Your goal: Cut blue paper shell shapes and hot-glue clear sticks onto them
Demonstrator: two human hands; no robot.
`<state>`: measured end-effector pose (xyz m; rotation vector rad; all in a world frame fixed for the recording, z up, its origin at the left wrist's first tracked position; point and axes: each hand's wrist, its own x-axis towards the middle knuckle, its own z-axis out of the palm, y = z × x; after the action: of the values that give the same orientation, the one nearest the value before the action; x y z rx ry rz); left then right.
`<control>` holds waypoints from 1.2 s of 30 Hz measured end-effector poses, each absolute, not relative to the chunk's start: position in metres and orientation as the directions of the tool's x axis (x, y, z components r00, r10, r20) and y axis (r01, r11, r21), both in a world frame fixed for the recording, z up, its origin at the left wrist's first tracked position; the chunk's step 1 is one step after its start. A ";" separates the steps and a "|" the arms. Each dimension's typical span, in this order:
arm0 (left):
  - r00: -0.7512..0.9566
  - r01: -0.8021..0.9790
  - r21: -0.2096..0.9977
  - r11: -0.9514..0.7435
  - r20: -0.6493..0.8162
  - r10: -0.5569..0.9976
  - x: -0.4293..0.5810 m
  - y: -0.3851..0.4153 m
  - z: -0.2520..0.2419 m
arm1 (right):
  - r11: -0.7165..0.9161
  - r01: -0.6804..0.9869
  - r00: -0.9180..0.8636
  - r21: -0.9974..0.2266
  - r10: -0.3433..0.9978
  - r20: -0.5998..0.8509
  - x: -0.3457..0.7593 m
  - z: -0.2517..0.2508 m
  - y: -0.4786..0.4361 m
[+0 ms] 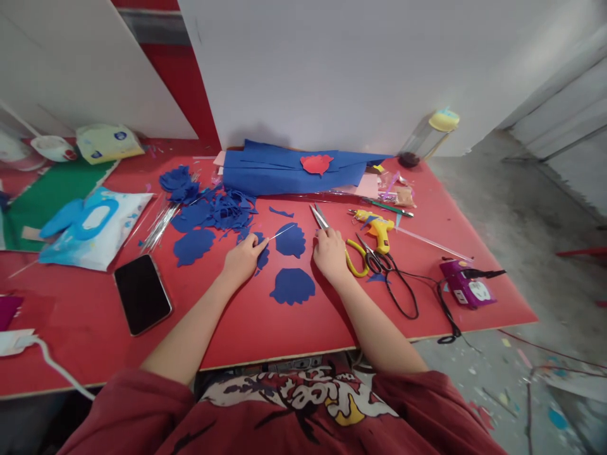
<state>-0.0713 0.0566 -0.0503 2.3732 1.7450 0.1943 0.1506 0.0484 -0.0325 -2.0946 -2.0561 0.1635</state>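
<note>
My left hand [244, 260] is closed in a pinch on a thin silvery wire [282, 232], whose free end lies across a blue scalloped petal cutout [290, 241]. Partly under that hand's fingers is another blue piece [263, 254]. Nearer to me rests a second petal cutout [292, 286], flat on the red table. My right hand [331, 254] is closed over the handle end of metal scissors [320, 217], blades pointing away; its grip is partly hidden. Just right of it are a yellow-handled tool [355, 259] and black-handled scissors [377, 260].
Blue scraps [232, 208] and a wire bundle [161, 227] lie left of centre. Blue sheets [284, 174] bear a red cutout [317, 164] at the back. A yellow glue gun [379, 230], a purple power socket [467, 284], a phone [142, 295] and a wipes pack [97, 227] surround the workspace.
</note>
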 end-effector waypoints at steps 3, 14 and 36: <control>0.322 0.935 0.165 -0.315 -0.016 0.947 -0.072 0.056 -0.053 | -0.073 0.977 0.085 -0.202 0.995 0.049 0.149 -0.028 0.045; 0.326 0.934 0.152 -0.323 0.003 0.945 -0.073 0.058 -0.057 | -0.160 0.982 0.165 -0.096 0.986 0.040 0.152 -0.019 0.032; 0.312 0.936 0.158 -0.315 0.049 0.949 -0.075 0.061 -0.055 | -0.192 0.973 0.178 -0.126 0.977 -0.114 0.179 -0.018 0.030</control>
<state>-0.0750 0.0612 -0.0548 2.4612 1.7750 0.2019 0.1786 0.0295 -0.0182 -2.3924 -1.9811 0.2637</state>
